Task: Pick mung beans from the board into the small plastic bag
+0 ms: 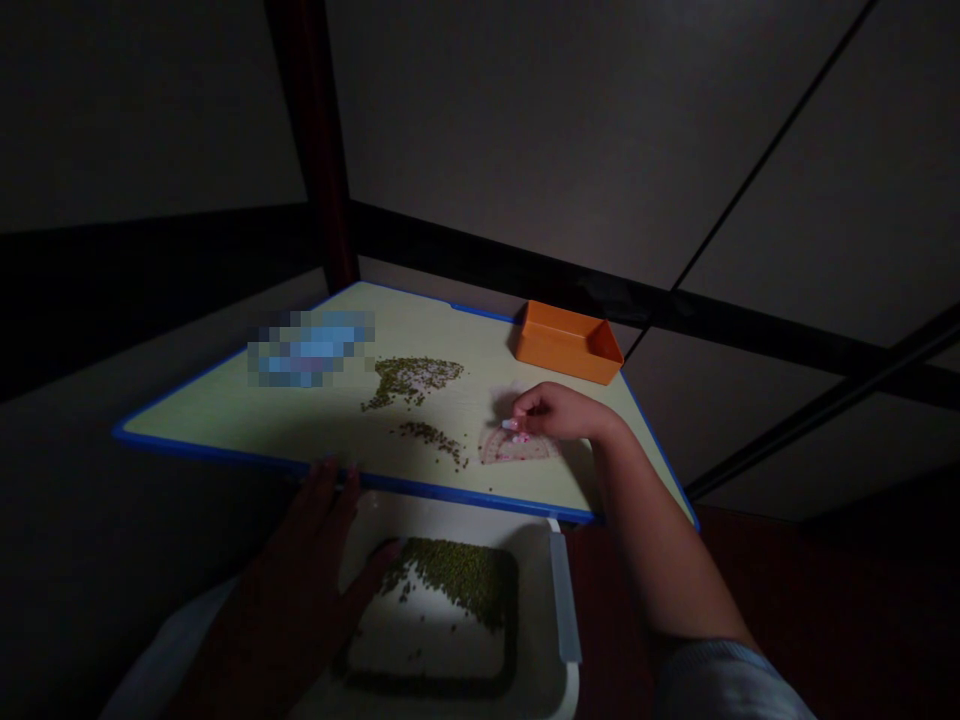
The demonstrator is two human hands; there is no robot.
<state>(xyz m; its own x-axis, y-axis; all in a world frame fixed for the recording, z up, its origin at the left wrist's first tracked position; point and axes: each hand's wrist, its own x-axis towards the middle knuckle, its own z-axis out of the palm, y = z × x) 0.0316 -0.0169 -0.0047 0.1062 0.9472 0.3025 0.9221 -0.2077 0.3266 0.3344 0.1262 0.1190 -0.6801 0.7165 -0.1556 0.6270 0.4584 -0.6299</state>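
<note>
My right hand [556, 411] is closed, its thumb and fingers pinched at the curved top of a clear pinkish protractor [525, 450]. The protractor's straight edge faces me on a pale, blue-rimmed board [225, 425]. To its left lie a patch of small green beans [412, 378] and a thinner scatter of beans [435, 438]. My left hand [319, 545], dark in shadow, rests its spread fingertips at the board's near edge. Its thumb reaches over a white plastic tub [536, 590], where more green beans [457, 575] are heaped toward the far side.
An orange open box [566, 345] stands at the board's far right corner. A blurred-out bluish item [311, 350] lies on the left part. Behind the board are wall panels [510, 130] and a dark red post [319, 140]. The tub sits below the near edge.
</note>
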